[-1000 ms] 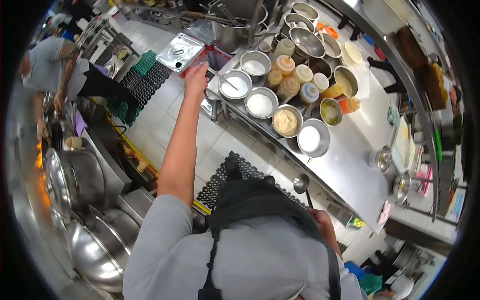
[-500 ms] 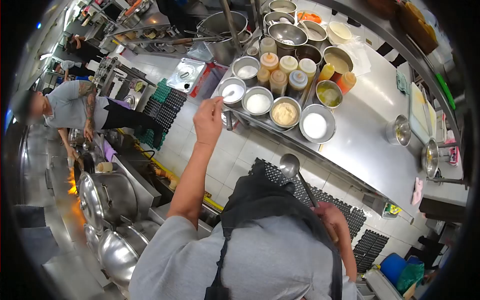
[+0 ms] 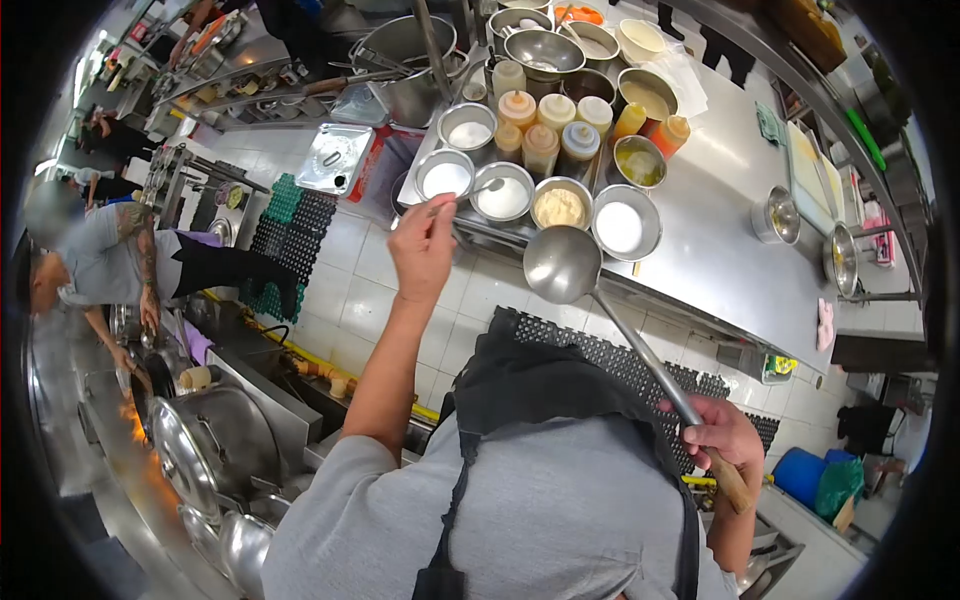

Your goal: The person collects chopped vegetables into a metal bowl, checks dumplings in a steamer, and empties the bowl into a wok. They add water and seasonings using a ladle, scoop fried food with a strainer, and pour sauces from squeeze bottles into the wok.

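Left grip [image 3: 422,245]: was closed, fingertips pinching the handle of a spoon [image 3: 490,186], nearer the wearer than the yellow-powder bowl [image 3: 562,183] and to its left.
Spoon: pointed toward that bowl, its tip over the neighbouring white-filled bowl [image 3: 522,173]; whether it touched the contents could not be told.
Right grip [image 3: 725,440]: was wrapped around the handle of a ladle [image 3: 562,265], well to the right of the yellow-powder bowl and closer to the wearer.
Ladle: slanted away from that hand, its wooden end jutting out below the fingers and its cup just on the wearer's side of the yellow-powder bowl, overlapping the bowl's near edge in the view.
White bowl: another steel bowl [image 3: 648,228] of white contents stood just right of the yellow-powder bowl.
Squeeze bottles: a cluster [image 3: 541,150] stood behind the yellow-powder bowl.
Green-yellow liquid: sat in a small pot [image 3: 640,162], behind the yellow-powder bowl and to its right.
Worktop: bare steel [image 3: 720,225] stretched away to the right of the yellow-powder bowl.
Co-worker: a person in a grey shirt [image 3: 90,255] leaned over a flaming stove, far left of the yellow-powder bowl.
Stockpot: a large steel one [image 3: 225,435] stood left of the yellow-powder bowl, on the wearer's side.
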### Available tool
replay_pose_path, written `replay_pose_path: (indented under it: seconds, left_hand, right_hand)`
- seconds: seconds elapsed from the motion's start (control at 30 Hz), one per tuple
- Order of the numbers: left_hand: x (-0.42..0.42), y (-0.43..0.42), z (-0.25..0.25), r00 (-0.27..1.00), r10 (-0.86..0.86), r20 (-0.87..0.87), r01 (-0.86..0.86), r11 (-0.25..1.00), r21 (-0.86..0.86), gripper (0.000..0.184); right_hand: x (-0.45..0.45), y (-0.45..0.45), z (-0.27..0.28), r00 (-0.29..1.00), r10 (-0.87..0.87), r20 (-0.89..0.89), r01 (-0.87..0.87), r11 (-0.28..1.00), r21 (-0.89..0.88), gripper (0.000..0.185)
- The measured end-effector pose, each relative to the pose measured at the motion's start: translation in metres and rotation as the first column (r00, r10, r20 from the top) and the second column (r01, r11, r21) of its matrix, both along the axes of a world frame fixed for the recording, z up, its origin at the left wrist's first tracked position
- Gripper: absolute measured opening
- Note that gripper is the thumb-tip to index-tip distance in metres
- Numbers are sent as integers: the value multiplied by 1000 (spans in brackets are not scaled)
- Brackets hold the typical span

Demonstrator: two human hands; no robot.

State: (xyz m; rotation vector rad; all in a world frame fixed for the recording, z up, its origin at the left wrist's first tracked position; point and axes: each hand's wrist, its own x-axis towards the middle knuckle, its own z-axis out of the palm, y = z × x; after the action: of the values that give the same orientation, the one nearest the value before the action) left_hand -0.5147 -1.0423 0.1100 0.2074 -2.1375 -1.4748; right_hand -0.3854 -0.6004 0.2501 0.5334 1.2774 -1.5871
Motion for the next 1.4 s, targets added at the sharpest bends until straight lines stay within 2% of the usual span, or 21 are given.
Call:
replay_pose_path:
  seconds: [0.03,0.17,0.3,0.4,0.53,0.77,0.97,1.03,1.17,1.27,1.4]
  left_hand:
    - [-4,2,-4,999,-35,3,35,999,-31,15]
    - [-27,-4,-29,987,-162,11,163,981,-108,13]
    - [-40,-9,-42,973,-225,55,230,965,-127,13]
    - [-45,-13,-42,968,-247,37,250,958,-141,13]
    - [-51,-21,-44,971,-218,98,227,970,-87,13]
    - [-66,-23,-59,979,-166,120,140,971,195,21]
    - [-63,-29,-62,967,-178,182,140,969,205,25]
    - [-66,-27,-64,966,-142,214,85,963,255,26]
    - [-68,-34,-71,950,-58,308,-59,932,357,25]
    - [-64,-45,-79,959,-32,280,-111,871,479,25]
    - [-56,-58,-78,961,-12,278,-147,826,545,26]
  right_hand:
    - [4,-5,2,998,-66,12,67,997,-48,53]
    - [14,-34,25,973,-228,25,228,974,-11,54]
    - [25,-59,44,937,-349,-4,348,933,90,57]
    - [32,-70,54,932,-359,-38,361,921,145,59]
    - [39,-79,61,924,-382,-30,381,907,176,60]
    - [45,-87,56,930,-365,-43,366,911,191,58]
    - [50,-85,47,939,-341,-47,343,921,186,57]
    - [49,-84,45,945,-322,-52,326,925,195,56]
    - [40,-86,45,935,-350,-62,355,921,160,55]
    - [37,-86,45,932,-353,-78,361,919,160,55]
    - [32,-86,40,931,-356,-84,365,919,149,55]
